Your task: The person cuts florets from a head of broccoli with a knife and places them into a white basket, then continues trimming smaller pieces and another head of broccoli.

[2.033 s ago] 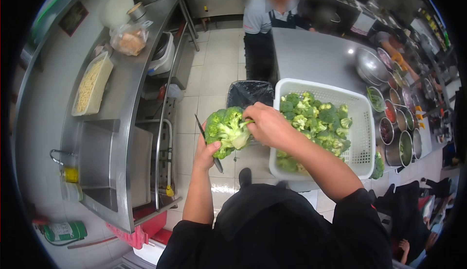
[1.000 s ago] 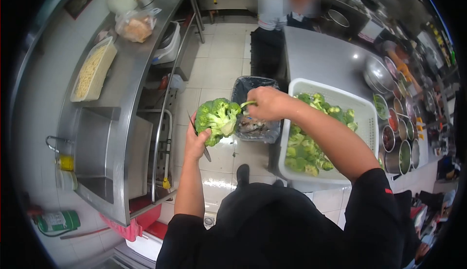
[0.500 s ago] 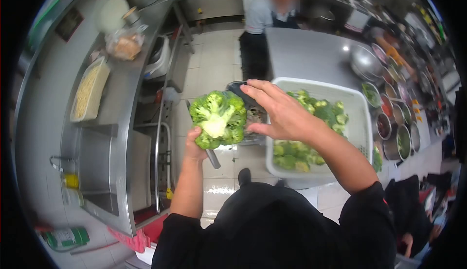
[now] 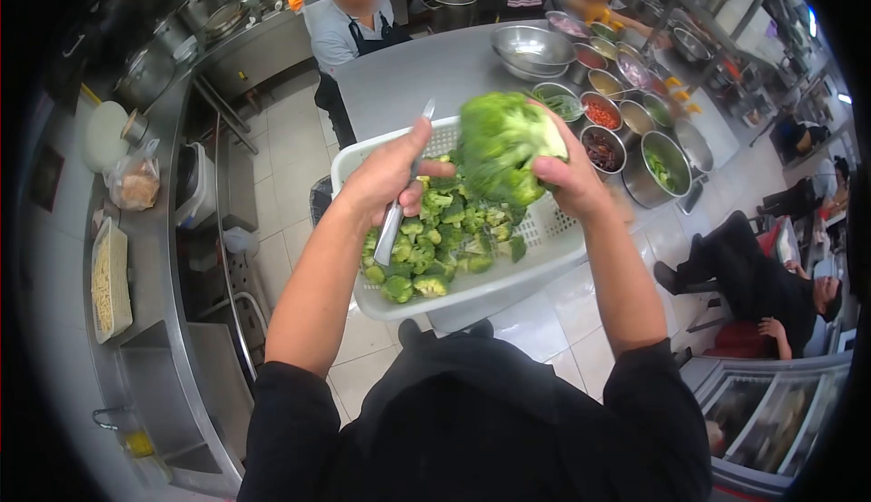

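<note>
My right hand [image 4: 579, 185] grips a large green broccoli head [image 4: 502, 146] from its right side, with the pale cut stem facing right. The head is slightly blurred and held above a white plastic basket [image 4: 570, 246]. My left hand [image 4: 383, 178] is closed loosely round a small knife [image 4: 390, 233]. Its metal handle points down toward me, and the blade tip sticks up past my thumb. My left fingers are close to the broccoli but apart from it. Under both hands, many cut broccoli florets [image 4: 442, 246] lie in the basket.
Behind the basket is a steel table [image 4: 399, 85] with metal bowls [image 4: 533, 48] and a pot [image 4: 657, 171] of greens at right. A person [image 4: 354, 30] stands beyond it. At left runs a steel counter with a sink [image 4: 161, 380] and a tray [image 4: 112, 280].
The broccoli head has passed from my left hand to my right and moved right. My left hand now holds only the knife. The view has swung right, bringing the basket in front of me.
</note>
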The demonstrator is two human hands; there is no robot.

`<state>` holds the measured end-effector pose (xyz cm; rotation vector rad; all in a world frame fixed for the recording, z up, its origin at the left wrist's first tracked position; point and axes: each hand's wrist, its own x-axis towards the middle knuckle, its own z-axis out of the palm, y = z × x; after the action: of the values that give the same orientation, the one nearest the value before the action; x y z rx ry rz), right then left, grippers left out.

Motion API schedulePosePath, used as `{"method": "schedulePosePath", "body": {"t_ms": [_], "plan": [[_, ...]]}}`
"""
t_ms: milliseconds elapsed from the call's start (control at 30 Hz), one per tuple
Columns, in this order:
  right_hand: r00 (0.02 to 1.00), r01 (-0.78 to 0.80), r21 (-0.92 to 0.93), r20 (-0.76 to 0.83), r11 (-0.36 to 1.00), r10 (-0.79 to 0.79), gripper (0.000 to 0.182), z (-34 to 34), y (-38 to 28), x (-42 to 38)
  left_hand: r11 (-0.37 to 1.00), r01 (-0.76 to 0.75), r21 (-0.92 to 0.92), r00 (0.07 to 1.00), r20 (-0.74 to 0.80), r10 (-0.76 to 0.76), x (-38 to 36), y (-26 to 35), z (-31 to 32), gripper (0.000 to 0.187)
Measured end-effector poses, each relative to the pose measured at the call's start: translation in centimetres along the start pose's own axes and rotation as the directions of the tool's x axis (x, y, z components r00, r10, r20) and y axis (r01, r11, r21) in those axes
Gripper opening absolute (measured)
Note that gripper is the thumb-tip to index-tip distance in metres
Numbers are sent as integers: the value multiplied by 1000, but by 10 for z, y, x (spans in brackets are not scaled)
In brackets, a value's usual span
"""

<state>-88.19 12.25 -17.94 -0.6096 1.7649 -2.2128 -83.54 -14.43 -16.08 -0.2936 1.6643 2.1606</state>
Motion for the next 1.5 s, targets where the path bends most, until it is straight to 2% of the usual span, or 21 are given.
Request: {"method": "schedulePosePath", "body": {"t_ms": [100,133,167,233,267,333,367,433,467,567,667,767,800,900,1200,1300,1400,1467,1500], "plan": [[982,-70,-91,-184,993,52,101,-25,25,-25,911,49,411,998,-67,-23,20,-35,-9,58],[964,-175,-191,-234,966,129,104,-25,34,-30,915,101,390,993,-89,-72,18,-28,-3,49],[956,-227,-393,-264,891,127,107,-24,50,-33,938,37,344,994,-106,-1,17,-20,5,48],[948,-315,-720,-215,618,234,106,-12,67,-34,963,-106,248,977,-155,148,14,2,33,46],[933,-356,-736,-243,575,266,104,-7,66,-36,977,-149,155,965,-193,177,9,2,46,42],[908,-403,-778,-277,481,314,102,6,50,-34,956,-70,284,985,-129,110,8,-31,44,43],[961,-270,-878,-220,396,167,102,6,52,-37,935,-27,354,992,-102,68,5,-46,42,44],[992,-35,-988,-53,153,-113,102,6,54,-48,876,4,482,990,-123,63,-2,-63,44,47],[988,65,-957,22,282,-154,92,3,51,-51,845,21,535,989,-132,59,-3,-67,47,49],[986,144,-920,100,365,-136,80,-8,59,-61,649,68,758,973,-194,124,-30,-42,67,43],[973,114,-907,20,405,-228,65,-7,64,-76,405,2,915,932,-148,330,-28,-91,56,34],[968,137,-880,22,454,-249,60,-11,71,-81,355,-60,933,925,-82,371,-39,-105,71,25],[968,144,-882,30,449,-251,59,-11,73,-81,300,-70,951,924,-51,379,-40,-109,75,24],[962,168,-887,51,430,-269,58,-9,73,-78,205,-13,979,946,-54,319,-38,-115,84,22],[958,204,-897,102,392,-267,55,-7,82,-72,117,36,992,961,-67,267,-19,-109,97,17],[956,214,-910,120,356,-269,55,-4,81,-70,143,91,985,965,-123,231,-7,-110,100,18],[956,204,-923,117,326,-268,56,-1,79,-71,120,38,992,983,-59,176,-1,-109,83,21],[968,165,-932,90,324,-235,59,-1,76,-71,255,75,964,997,-78,5,-5,-86,61,23],[988,111,-921,63,373,-139,59,-3,70,-69,314,99,944,993,-75,-87,-11,-75,51,25]]}}
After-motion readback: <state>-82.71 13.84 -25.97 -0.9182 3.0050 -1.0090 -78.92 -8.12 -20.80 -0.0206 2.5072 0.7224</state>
